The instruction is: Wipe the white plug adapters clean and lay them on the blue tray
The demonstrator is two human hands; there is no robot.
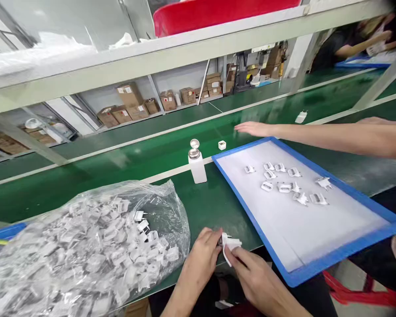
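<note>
My left hand (203, 251) is closed, pinching a small white plug adapter, its darker end showing at the fingertips. Pressed close against it, my right hand (252, 268) grips a white piece (231, 244) that looks like a folded wiping cloth. Both hands meet at the front edge of the green bench. To their left lies a clear plastic bag (171, 200) full of white plug housings (95, 262). On the right, a blue-framed white tray (317, 237) carries several loose plug housings (284, 188). The fingers partly cover what I hold.
A white pump bottle (198, 169) with an open metal lid stands beyond my hands. On the green conveyor (152, 152) sit a small white housing (222, 145) and a white plug (301, 116). A co-worker's hand (255, 128) reaches over the tray's far edge. A metal shelf beam (171, 55) crosses above.
</note>
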